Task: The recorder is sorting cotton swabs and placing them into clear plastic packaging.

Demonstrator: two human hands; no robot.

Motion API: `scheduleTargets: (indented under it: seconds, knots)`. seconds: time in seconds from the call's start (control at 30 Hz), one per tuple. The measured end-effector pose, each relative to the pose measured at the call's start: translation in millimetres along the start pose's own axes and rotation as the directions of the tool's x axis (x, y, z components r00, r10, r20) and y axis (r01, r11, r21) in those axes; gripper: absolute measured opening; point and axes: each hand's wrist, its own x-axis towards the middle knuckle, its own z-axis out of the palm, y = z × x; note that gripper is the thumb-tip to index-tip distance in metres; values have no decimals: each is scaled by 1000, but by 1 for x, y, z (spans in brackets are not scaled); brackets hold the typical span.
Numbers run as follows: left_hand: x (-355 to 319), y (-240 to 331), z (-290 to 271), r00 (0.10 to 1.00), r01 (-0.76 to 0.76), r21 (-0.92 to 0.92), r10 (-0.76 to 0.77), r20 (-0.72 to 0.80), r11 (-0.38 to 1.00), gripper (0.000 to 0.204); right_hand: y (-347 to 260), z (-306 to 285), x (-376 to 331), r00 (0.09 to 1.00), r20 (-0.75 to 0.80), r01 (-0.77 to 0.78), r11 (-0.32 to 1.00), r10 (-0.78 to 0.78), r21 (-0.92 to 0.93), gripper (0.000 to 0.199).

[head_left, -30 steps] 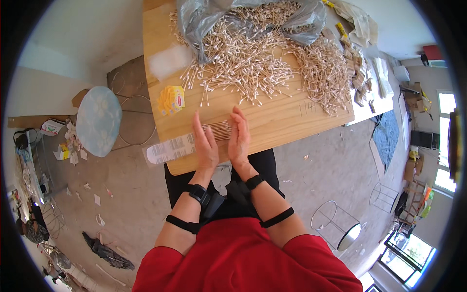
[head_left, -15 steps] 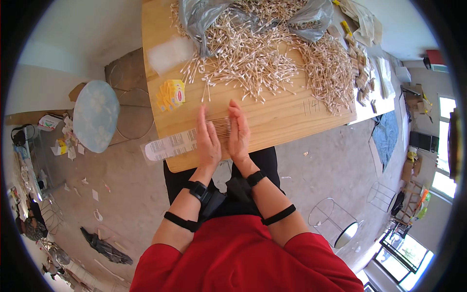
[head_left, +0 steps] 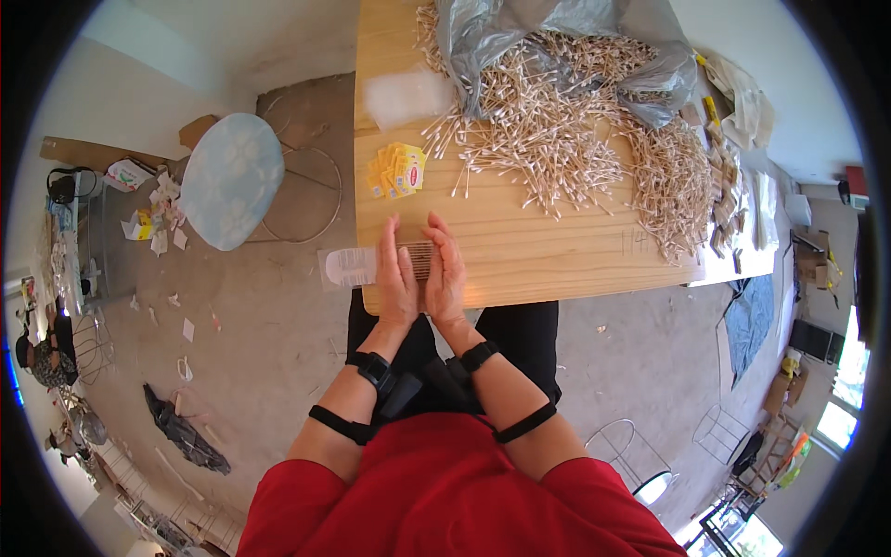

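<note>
A row of cotton swabs (head_left: 417,259) lies between my two upright, cupped palms at the table's near left edge. My left hand (head_left: 394,281) presses against one end of the row, its fingers held together. Facing it, my right hand (head_left: 445,277) closes on the other end. A clear plastic bag (head_left: 351,267) with a whitish printed patch sticks out to the left from under my left hand, past the table edge. Whether the swabs sit inside the bag is hidden by my hands. Yellow printed packets (head_left: 397,171) are fanned out on the table beyond my left hand.
A large heap of loose swabs (head_left: 543,139) spreads over the wooden table (head_left: 557,251), partly under a grey plastic bag (head_left: 575,20). A stack of clear film (head_left: 406,97) lies at the far left. A blue-topped stool (head_left: 232,181) stands left of the table.
My view has shifted, so the table sits further right in it. My hands, with the swabs between them, have moved left toward the table's edge; less of the plastic bag shows.
</note>
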Motion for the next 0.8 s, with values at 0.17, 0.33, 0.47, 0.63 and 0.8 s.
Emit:
scheduleTargets:
  seconds: [0.17,0.33,0.47,0.63,0.8]
  knots:
    - [3,6,-19,996,-3,2,3,-86,1000,45,13,-22,4,999,13,37,998,-38,60,35]
    - [-20,10,-68,998,-68,106,69,-8,992,49,-26,-55,2,775,608,532,699,-174,-478,56]
    - [-66,-1,-81,972,-159,289,98,214,944,67,-18,-37,-4,739,671,573,578,-57,-581,66]
    - [-87,2,-65,918,-256,437,75,389,862,85,-5,-28,-6,769,637,570,502,-49,-650,60]
    - [-49,12,-49,897,-316,526,67,436,789,103,0,-26,-6,768,640,568,466,-5,-678,59]
